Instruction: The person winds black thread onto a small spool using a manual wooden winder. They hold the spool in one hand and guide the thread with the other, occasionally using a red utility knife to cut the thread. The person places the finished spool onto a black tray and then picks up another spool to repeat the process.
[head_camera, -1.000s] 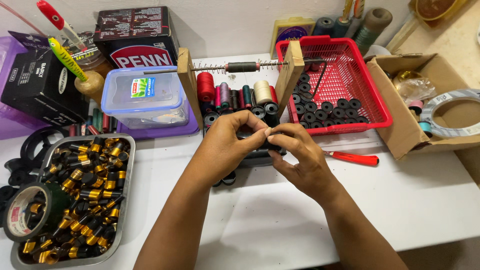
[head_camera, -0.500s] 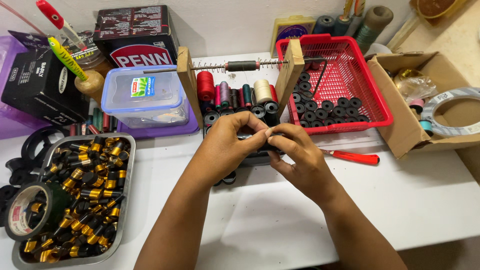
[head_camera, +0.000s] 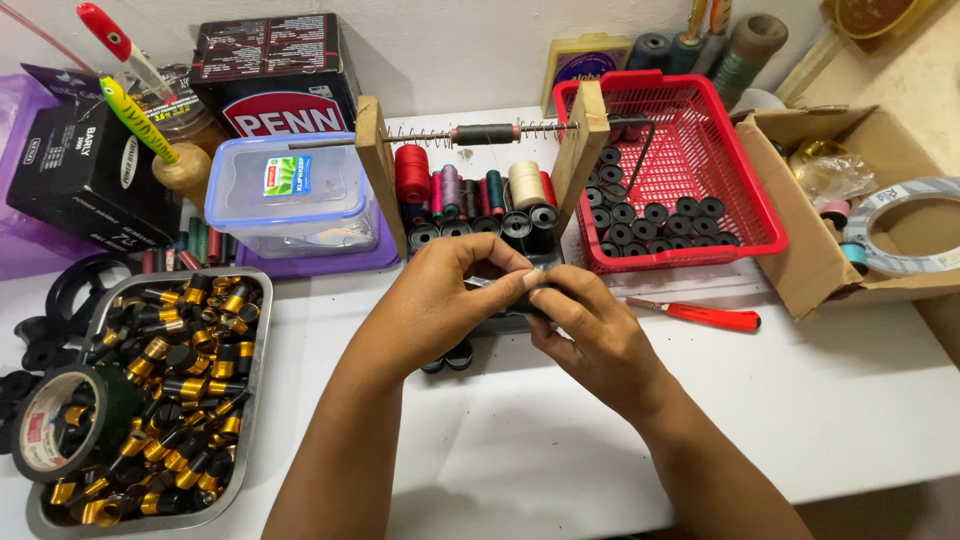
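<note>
I have both hands, left hand (head_camera: 440, 300) and right hand (head_camera: 590, 335), pinched on a small black spool (head_camera: 543, 295). It looks light, rigid and slippery; I judge fingertips on its rims hold best.

Two bare hands and forearms, seen from above

No sleeves, gloves, rings, watch or bands are worn on the left hand (head_camera: 440, 300) or the right hand (head_camera: 595, 335); both forearms are left uncovered right down to the lower edge of the view. Short, unpainted nails are shown on the fingertips (head_camera: 533, 280), and knuckle creases are plainly seen on both hands.
</note>
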